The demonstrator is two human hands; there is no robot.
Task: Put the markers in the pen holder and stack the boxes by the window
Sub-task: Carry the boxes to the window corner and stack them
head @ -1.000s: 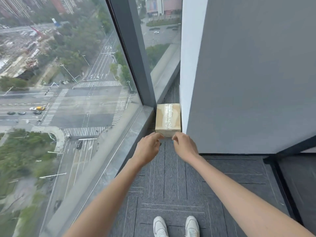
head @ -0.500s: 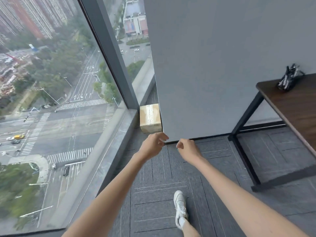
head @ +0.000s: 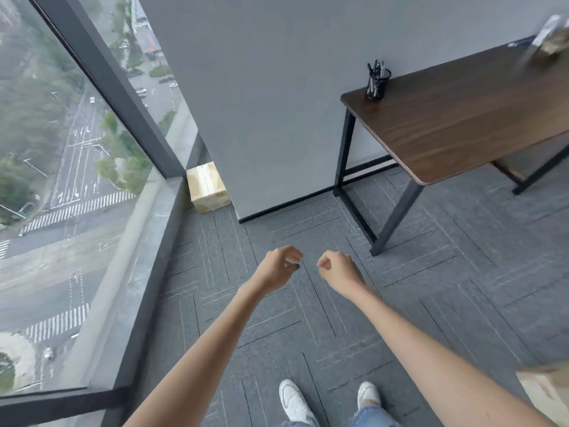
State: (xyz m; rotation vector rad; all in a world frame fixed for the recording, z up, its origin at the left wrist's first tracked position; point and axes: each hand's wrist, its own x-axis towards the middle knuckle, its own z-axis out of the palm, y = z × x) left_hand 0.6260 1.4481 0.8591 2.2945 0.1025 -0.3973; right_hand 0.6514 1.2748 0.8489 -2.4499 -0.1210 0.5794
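Note:
A taped cardboard box (head: 207, 187) rests on the carpet in the corner between the window ledge and the grey wall. My left hand (head: 278, 268) and my right hand (head: 338, 271) hover side by side well short of it, above the carpet, fingers loosely curled and holding nothing. A black mesh pen holder (head: 376, 84) with several markers standing in it sits at the back left corner of the wooden table (head: 462, 118). Part of another tan box (head: 546, 389) shows at the lower right edge.
The floor-to-ceiling window (head: 61, 180) and its grey ledge (head: 135, 263) run along the left. A grey wall (head: 277, 87) juts out beside the box. The table's black metal legs (head: 391, 223) stand to the right. A blurred object (head: 551, 35) lies on the table's far end.
Both hands let go of the box in the corner and drew back from it. The view swung right and away, bringing the table and pen holder into sight.

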